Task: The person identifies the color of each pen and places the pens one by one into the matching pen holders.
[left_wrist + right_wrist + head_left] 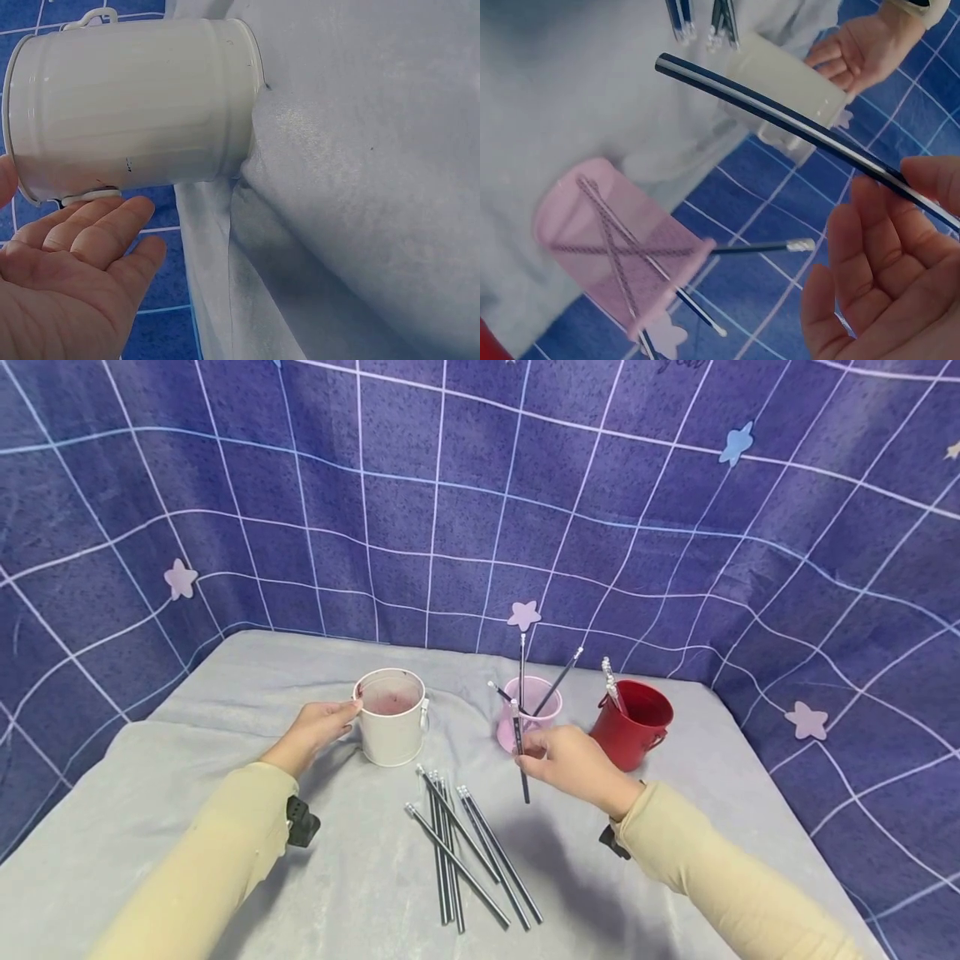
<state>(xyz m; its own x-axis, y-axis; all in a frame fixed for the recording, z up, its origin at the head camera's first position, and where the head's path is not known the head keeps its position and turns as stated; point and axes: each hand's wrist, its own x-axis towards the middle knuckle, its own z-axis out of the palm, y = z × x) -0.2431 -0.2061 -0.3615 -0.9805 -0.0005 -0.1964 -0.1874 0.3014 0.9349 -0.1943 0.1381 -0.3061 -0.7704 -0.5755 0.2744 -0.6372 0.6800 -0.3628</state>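
One pencil (780,118) is pinched between thumb and fingers of the right hand (570,764), pale-tipped end up. Its long axis is nearly upright, tilted a bit left at the top. The pink cup (506,732), with three pencils stood in it, is seen just past it, so that's best reached by the right hand. The white pail (392,737) is set further left and touched by the left hand (321,727), thumb at the rim, fingers loosely extended, nothing gripped afaict. Loose pencils (459,867) are scattered on the grey-draped counter (247,693), nearer the wearer. The red pail (628,739) is placed right of the cup, and everything's backed by a blue curtain (405,568).
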